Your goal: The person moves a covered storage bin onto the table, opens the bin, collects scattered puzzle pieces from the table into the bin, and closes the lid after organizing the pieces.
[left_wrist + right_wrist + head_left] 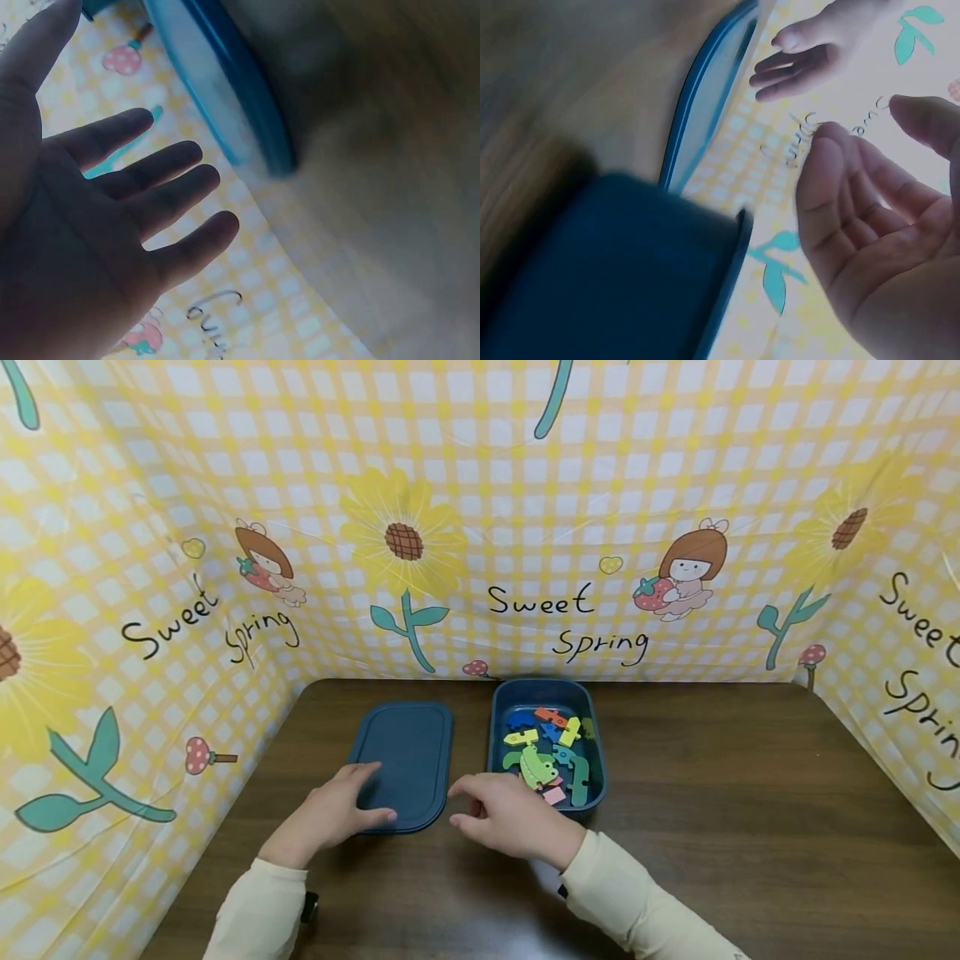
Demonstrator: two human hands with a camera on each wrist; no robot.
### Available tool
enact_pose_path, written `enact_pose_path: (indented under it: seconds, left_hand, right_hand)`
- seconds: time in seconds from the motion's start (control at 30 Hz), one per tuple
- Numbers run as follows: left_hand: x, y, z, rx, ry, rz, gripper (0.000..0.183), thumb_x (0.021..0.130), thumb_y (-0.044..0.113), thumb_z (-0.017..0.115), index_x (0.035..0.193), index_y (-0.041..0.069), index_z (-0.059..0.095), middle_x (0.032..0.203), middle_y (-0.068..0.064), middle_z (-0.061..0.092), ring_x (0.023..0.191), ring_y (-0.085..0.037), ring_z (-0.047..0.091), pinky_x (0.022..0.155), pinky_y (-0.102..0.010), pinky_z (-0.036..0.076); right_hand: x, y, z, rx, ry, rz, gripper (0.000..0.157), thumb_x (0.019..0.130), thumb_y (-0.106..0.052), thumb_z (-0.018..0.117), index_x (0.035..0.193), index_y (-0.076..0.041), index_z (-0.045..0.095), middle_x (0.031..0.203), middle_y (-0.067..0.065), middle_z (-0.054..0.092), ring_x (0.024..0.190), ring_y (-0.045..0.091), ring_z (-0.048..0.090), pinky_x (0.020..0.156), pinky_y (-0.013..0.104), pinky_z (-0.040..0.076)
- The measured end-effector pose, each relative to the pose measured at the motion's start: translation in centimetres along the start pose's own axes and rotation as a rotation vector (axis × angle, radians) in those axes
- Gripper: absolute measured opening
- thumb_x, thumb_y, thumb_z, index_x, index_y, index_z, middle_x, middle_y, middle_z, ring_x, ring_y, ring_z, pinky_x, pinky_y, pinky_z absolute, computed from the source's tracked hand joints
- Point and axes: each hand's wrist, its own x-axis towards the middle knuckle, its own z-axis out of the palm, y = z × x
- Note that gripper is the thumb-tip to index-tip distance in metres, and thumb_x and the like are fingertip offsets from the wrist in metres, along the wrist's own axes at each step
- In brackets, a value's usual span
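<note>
A dark blue lid (408, 752) lies flat on the table, with my left hand (330, 814) at its near left edge. The left wrist view shows this hand (120, 217) with fingers spread and nothing in the palm. To the lid's right stands an open dark blue box (598, 777). Colourful flat pieces lie in it, among them a green crocodile-shaped piece (536, 768). My right hand (517, 818) hovers between lid and box, partly covering the box's near left corner. Loosely bent and holding nothing, its fingers (821, 180) show in the right wrist view.
The brown wooden table (750, 793) extends to the right of the box. A yellow checked cloth (480, 510) with flowers and lettering hangs behind and along both sides. The box stands close to the back cloth.
</note>
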Motion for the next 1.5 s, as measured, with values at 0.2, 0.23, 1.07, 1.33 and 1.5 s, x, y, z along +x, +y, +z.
enact_pose_path:
  seconds: [0.2, 0.23, 1.07, 1.33, 1.5]
  left_hand:
    - [-0.6, -2.3, -0.6, 0.065, -0.003, -0.068, 0.106, 0.085, 0.061, 0.073, 0.154, -0.007, 0.030, 0.148, -0.040, 0.033, 0.129, -0.057, 0.042, 0.096, -0.075, 0.032]
    - [-0.7, -2.6, -0.7, 0.074, -0.007, -0.078, 0.109, 0.084, 0.063, 0.073, 0.154, -0.008, 0.028, 0.147, -0.041, 0.034, 0.129, -0.058, 0.042, 0.094, -0.075, 0.033]
    - [-0.9, -2.2, 0.1, 0.111, -0.030, -0.099, 0.113, 0.080, 0.052, 0.083, 0.155, -0.008, 0.025, 0.137, -0.042, 0.041, 0.121, -0.060, 0.045, 0.089, -0.070, 0.039]
    - [-0.6, -2.1, 0.5, 0.089, -0.024, -0.110, 0.115, 0.079, 0.053, 0.084, 0.156, -0.007, 0.024, 0.135, -0.045, 0.039, 0.120, -0.061, 0.044, 0.091, -0.069, 0.039]
    - [-0.5, -2.2, 0.6, 0.026, -0.040, -0.149, 0.119, 0.078, 0.057, 0.082, 0.158, -0.003, 0.019, 0.137, -0.046, 0.033, 0.120, -0.063, 0.042, 0.091, -0.070, 0.039]
  right_hand:
    - [2.0, -0.6, 2.8, -0.125, -0.070, 0.087, 0.048, 0.097, -0.031, 0.070, 0.136, -0.005, 0.062, 0.106, 0.000, 0.070, 0.092, 0.013, 0.064, 0.081, 0.031, 0.054]
    - [2.4, -0.6, 3.3, -0.148, -0.083, 0.109, 0.051, 0.096, -0.032, 0.070, 0.138, -0.004, 0.060, 0.115, 0.004, 0.069, 0.102, 0.016, 0.065, 0.088, 0.033, 0.053]
    - [7.6, -0.7, 7.2, -0.232, -0.067, 0.344, 0.089, 0.084, -0.035, 0.083, 0.154, -0.004, 0.037, 0.135, 0.028, 0.046, 0.099, 0.032, 0.062, 0.080, 0.038, 0.054]
    - [8.0, -0.8, 7.0, -0.091, -0.041, 0.382, 0.084, 0.086, -0.028, 0.082, 0.154, -0.008, 0.038, 0.136, 0.025, 0.044, 0.100, 0.028, 0.059, 0.084, 0.040, 0.053]
    - [7.7, -0.5, 6.7, 0.073, 0.041, 0.385, 0.080, 0.086, -0.022, 0.081, 0.154, -0.008, 0.041, 0.141, 0.025, 0.041, 0.119, 0.035, 0.053, 0.093, 0.047, 0.049]
